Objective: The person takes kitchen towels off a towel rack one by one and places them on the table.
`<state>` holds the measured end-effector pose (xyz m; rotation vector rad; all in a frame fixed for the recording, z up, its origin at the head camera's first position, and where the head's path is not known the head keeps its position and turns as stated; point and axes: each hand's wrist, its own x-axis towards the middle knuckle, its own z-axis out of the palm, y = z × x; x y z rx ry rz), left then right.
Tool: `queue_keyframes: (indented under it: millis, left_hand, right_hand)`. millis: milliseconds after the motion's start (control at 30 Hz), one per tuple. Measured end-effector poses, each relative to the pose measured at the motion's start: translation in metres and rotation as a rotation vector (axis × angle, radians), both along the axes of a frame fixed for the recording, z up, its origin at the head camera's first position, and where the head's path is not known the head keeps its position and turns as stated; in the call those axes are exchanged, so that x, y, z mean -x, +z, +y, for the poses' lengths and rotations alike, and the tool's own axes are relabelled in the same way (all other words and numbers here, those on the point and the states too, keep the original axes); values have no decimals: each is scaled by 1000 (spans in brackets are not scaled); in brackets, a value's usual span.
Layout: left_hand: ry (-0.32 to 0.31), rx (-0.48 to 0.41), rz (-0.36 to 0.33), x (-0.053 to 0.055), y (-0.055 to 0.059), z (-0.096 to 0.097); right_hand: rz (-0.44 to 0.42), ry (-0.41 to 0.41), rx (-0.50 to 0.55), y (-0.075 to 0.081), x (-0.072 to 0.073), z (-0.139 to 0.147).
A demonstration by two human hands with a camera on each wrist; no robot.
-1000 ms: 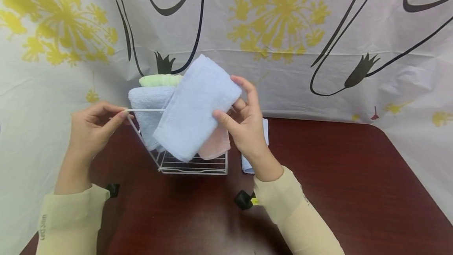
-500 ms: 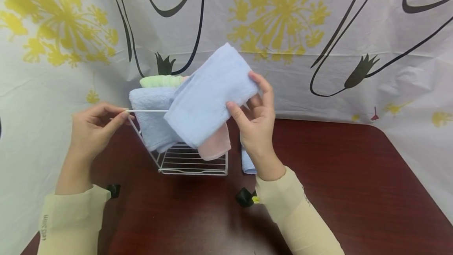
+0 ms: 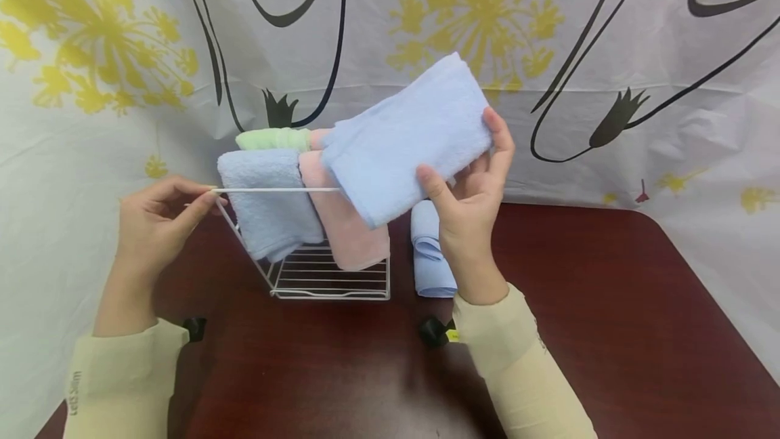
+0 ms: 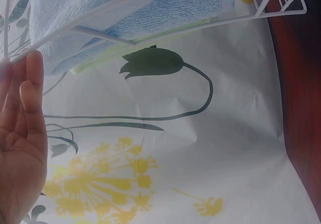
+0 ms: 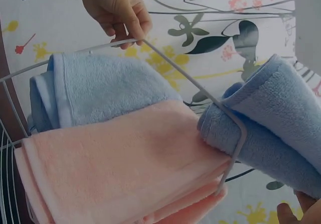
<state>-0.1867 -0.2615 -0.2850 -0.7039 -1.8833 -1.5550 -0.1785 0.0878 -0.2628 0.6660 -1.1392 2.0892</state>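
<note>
1. While the right hand [image 3: 472,198] pinches the right end of a folded light-blue terry towel [image 3: 405,144], its thumb lies on the near face and its other fingers reach round the edge and behind.
2. This towel is raised at a tilt over the right part of a white wire rack [image 3: 329,295], its upper corner pointing away from the person. Its lower left part overlaps the rack's top rim in the head view; whether it touches the wire, I cannot tell.
3. The left hand [image 3: 160,219] pinches the near left corner of that rim between thumb and fingers.
4. Inside the rack, a folded blue terry towel [image 3: 268,202] stands at the left, and a folded pink terry towel [image 3: 353,236] leans just beside it, touching it. Behind them shows the top of a pale-green towel [image 3: 274,139].
5. Just right of the rack, folded pale-blue cloth [image 3: 434,276] lies on the dark red-brown tabletop [image 3: 609,303], partly hidden by the right hand; I cannot tell how many pieces.
6. Behind everything hangs a white sheet [image 3: 378,32] printed with yellow flowers and dark stems. Both forearms wear cream sleeves [image 3: 527,371].
</note>
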Motion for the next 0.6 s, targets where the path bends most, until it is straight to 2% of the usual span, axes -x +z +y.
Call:
queue_keyframes:
  millis: [133,367,467,600]
  left_hand:
    - [71,69,14,-1,1,0]
    - [25,20,7,1,0,-1]
    - [26,14,11,2,0,-1]
    - [3,-16,10,2,0,0]
  right_hand:
    - [57,-36,49,-1,4,1]
    - [153,-129,151,3,10,8]
    - [162,-177,183,6,11,15]
    - [146,-227,176,5,12,25]
